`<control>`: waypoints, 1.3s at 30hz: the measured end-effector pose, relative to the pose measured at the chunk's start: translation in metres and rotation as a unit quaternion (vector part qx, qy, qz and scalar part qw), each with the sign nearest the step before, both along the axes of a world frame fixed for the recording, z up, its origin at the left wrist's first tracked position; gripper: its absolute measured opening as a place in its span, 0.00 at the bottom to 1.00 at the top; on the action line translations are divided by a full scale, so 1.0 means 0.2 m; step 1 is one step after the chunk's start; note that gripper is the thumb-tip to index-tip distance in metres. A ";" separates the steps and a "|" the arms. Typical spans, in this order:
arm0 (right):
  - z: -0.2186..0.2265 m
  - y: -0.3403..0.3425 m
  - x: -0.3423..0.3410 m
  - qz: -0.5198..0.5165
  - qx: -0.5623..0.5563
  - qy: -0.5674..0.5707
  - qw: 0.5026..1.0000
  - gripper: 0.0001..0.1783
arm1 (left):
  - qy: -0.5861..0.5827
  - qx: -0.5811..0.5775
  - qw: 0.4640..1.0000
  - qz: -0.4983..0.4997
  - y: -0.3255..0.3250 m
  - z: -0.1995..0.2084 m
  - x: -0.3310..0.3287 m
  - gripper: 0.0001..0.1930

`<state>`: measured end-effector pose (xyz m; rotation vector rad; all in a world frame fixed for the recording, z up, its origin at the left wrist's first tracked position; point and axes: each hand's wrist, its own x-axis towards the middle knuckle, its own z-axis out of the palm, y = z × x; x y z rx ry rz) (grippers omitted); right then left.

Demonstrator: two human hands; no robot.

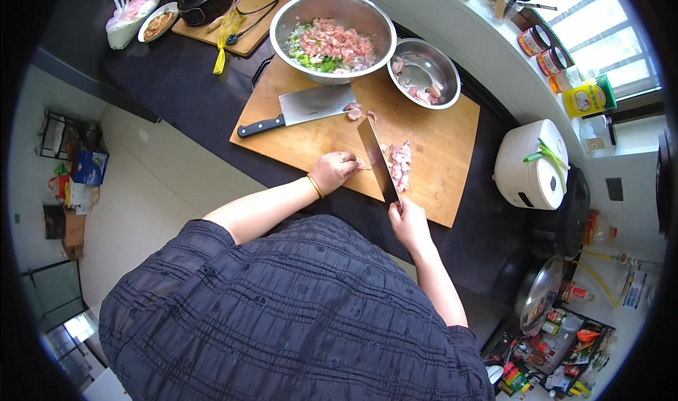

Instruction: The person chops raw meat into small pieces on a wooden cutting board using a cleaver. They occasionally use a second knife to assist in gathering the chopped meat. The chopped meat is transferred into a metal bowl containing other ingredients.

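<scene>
A wooden cutting board (pixel 446 157) lies on the dark counter before me. My right hand (pixel 408 221) is closed round the handle of a cleaver, its blade (pixel 378 162) upright with the edge down on the board. Just left of that blade, the bent fingers of my left hand (pixel 335 172) press a pale pink piece of raw meat (pixel 361 164) against the wood. Right of the blade sits a pile of diced meat (pixel 401 168). A second cleaver (pixel 314 106) with a black handle lies flat farther back, and small meat pieces (pixel 354 111) rest by its tip.
Behind the board stands a large steel bowl (pixel 387 28) with minced meat and chopped greens. A smaller steel bowl (pixel 454 76) beside it holds meat pieces. To the right is a white rice cooker (pixel 528 162) with green onions (pixel 547 157) on top. A black appliance (pixel 205 2) sits back left.
</scene>
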<state>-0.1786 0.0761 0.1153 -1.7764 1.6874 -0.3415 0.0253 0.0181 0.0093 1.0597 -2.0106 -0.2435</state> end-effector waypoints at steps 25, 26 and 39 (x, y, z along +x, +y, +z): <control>-0.15 -0.14 0.12 0.057 -0.013 0.040 0.997 0.11 | -0.073 -0.054 0.995 -0.035 -0.01 -0.07 -0.01 0.06; -0.16 -0.13 0.11 0.053 -0.012 0.035 0.998 0.11 | -0.075 -0.055 0.995 -0.031 -0.01 -0.07 -0.02 0.06; -0.17 -0.12 0.11 0.055 -0.015 0.027 0.998 0.10 | -0.048 -0.061 0.997 -0.017 0.00 -0.04 -0.02 0.08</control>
